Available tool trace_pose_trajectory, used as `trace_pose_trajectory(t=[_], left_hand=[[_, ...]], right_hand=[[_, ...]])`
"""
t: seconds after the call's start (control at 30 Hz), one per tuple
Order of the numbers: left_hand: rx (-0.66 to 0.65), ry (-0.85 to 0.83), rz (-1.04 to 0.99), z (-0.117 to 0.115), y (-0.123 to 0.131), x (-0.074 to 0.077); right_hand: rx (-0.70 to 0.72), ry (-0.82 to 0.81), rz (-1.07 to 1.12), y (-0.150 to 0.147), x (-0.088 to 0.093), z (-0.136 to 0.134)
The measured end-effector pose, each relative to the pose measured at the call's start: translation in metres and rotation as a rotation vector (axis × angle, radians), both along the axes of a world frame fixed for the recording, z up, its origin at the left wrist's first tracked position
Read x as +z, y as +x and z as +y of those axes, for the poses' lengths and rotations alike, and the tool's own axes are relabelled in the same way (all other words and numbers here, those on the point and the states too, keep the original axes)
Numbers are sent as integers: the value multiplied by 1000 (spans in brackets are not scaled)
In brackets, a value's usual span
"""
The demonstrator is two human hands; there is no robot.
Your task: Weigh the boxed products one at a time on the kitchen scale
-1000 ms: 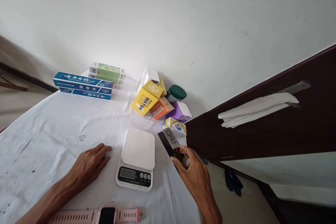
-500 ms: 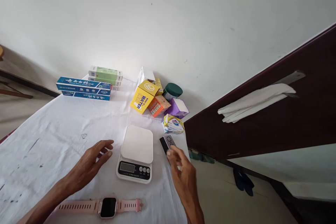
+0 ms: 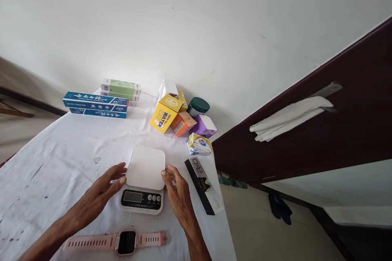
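A white digital kitchen scale [image 3: 145,169] sits on the white tablecloth [image 3: 61,159], and both my hands are on it. My left hand [image 3: 101,191] presses its fingertips against the scale's left edge. My right hand [image 3: 177,193] holds the right edge with thumb and fingers. A long black box [image 3: 203,185] lies loose on the cloth just right of my right hand, near the table's edge. A pink smartwatch [image 3: 125,241] lies flat in front of the scale, close to me.
Blue toothpaste boxes [image 3: 94,104] and a green box [image 3: 121,88] lie at the back left. A yellow box [image 3: 163,116], an orange box [image 3: 182,123], a green-lidded jar [image 3: 198,106], a purple box [image 3: 204,125] and a small packet [image 3: 199,144] cluster by the wall. A dark wooden panel [image 3: 306,130] stands right.
My right hand set the black box down on the cloth and moved left to the scale. My left hand closed in on the scale's left edge. The scale shifted left.
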State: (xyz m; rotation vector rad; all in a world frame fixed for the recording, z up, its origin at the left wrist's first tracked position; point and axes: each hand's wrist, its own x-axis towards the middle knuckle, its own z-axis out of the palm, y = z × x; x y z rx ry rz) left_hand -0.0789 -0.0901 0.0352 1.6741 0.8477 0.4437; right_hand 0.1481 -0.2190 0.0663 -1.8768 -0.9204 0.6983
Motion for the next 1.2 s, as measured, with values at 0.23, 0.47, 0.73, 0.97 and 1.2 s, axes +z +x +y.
trace_pose_trajectory(t=[0.23,0.47,0.73,0.97,1.2], left_hand=[[-16,22,-3,29,-18,10],[-37,536,141,87,19,0],[-71,596,238,89,17,-19],[-88,582,285,92,18,-15],[-61,560,216,91,18,-21]], right_hand=[[-8,-40,-323,6,5,26],[404,146,-861,-21,61,156],[650,-56,-1024,-69,60,322],[683,-184,-1092,-83,46,364],[601,-74,-1069,-70,61,309]])
